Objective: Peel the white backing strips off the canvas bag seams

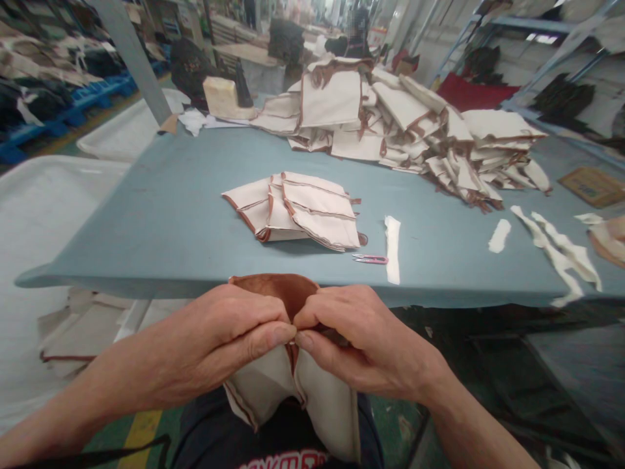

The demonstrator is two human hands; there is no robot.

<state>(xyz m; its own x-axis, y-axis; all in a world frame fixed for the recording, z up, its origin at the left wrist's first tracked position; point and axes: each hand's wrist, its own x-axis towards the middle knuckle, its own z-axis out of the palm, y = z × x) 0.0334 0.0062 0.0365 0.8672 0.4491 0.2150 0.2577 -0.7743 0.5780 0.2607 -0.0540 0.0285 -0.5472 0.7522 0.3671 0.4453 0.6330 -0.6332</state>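
My left hand (229, 339) and my right hand (351, 339) pinch together at the top edge of a cream cloth pouch (303, 391) with brown trim and a brown lining, held over my lap just below the table's front edge. Both hands are closed on the pouch, thumbs and forefingers meeting at its middle seam. On the blue-grey table (170, 221) ahead lies a small stack of flat finished pouches (297, 212). A pair of pink thread snips (370, 259) lies beside a white cloth strip (392, 249).
A big heap of cream pouches (405, 124) fills the table's far side. White scraps (556, 251) lie at the right edge. White bins (43, 215) stand at the left, metal shelves (547, 71) at the right. A person stands far back.
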